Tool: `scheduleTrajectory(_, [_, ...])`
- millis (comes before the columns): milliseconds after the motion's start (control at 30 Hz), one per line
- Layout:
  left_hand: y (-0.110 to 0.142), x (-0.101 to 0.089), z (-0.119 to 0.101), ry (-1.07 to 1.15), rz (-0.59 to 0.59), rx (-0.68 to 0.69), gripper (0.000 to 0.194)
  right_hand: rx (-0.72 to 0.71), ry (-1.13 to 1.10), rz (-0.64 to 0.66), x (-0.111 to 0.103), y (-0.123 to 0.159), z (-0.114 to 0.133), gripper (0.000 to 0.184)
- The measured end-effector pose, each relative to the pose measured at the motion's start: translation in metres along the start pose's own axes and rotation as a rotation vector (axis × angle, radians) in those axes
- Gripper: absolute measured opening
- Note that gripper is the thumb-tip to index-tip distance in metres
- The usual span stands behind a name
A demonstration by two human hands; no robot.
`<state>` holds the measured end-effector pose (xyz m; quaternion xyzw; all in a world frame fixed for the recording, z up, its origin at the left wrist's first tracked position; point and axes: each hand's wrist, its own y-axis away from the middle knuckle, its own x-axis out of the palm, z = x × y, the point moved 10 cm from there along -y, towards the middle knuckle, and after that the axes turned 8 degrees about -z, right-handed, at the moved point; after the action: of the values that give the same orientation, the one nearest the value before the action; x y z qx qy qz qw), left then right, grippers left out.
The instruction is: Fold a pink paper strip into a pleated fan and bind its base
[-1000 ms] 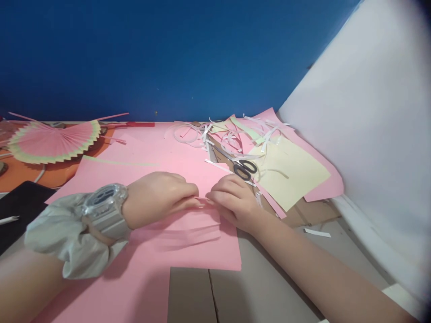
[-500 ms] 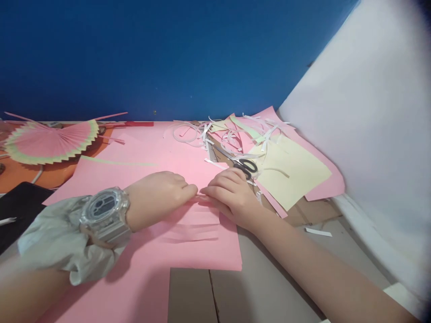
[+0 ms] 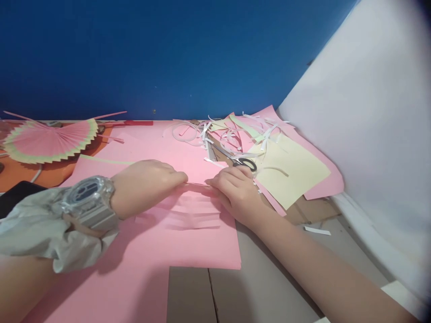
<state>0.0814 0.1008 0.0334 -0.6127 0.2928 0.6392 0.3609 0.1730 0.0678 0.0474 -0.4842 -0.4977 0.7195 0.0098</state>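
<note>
Between my two hands is a pink sheet of paper with pleats point(image 3: 195, 206), its folds running crosswise and its near part slightly lifted. My left hand point(image 3: 153, 184), with a clear watch point(image 3: 88, 190) and a pale scrunchie at the wrist, is closed in a pinch on the left end of a fold. At the right end, my right hand point(image 3: 235, 190) pinches the same fold, fingers bent over it. Larger pink sheets point(image 3: 205, 251) lie flat underneath. Black-handled scissors point(image 3: 247, 164) rest just beyond my right hand.
A pleated pink, yellow and green paper fan point(image 3: 50, 141) sits at the back left over something orange. Paper strips point(image 3: 232, 134), a pale yellow sheet point(image 3: 292, 172) and cardboard point(image 3: 310, 211) lie at the right. A blue wall point(image 3: 188, 58) stands behind, a white wall point(image 3: 377, 107) at right.
My left hand has slid left and slightly away from me along the fold, widening the gap between my hands. The right hand has shifted slightly. The fold between them now shows more.
</note>
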Motion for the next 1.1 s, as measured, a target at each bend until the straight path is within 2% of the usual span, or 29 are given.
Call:
scheduleTrajectory(167, [-0.001, 0.007, -0.012, 0.006, 0.062, 0.037, 0.021, -0.018, 0.058, 0.112, 0.013, 0.000, 0.005, 0.011])
scheduleTrajectory(433, [-0.003, 0.009, -0.023, 0.036, 0.031, 0.070, 0.017, 0.019, -0.026, 0.160, 0.020, 0.000, 0.008, 0.012])
scheduleTrajectory(667, [-0.003, -0.002, 0.000, -0.062, -0.022, -0.054, 0.041, 0.025, 0.045, 0.076, 0.010, 0.000, 0.002, 0.015])
scheduleTrajectory(767, [-0.002, -0.006, 0.005, -0.069, -0.045, -0.047, 0.038, 0.002, 0.107, 0.065, 0.009, 0.001, 0.001, 0.013])
scheduleTrajectory(867, [-0.002, -0.005, -0.002, -0.065, -0.043, -0.014, 0.033, -0.043, 0.146, 0.112, 0.015, 0.001, 0.006, 0.010])
scheduleTrajectory(1000, [-0.004, 0.001, -0.017, -0.052, -0.018, 0.024, 0.019, -0.030, 0.071, 0.119, 0.017, 0.000, 0.010, 0.008])
scheduleTrajectory(1100, [-0.004, 0.004, -0.021, -0.049, -0.018, 0.028, 0.016, -0.019, 0.033, 0.115, 0.016, -0.001, 0.010, 0.010])
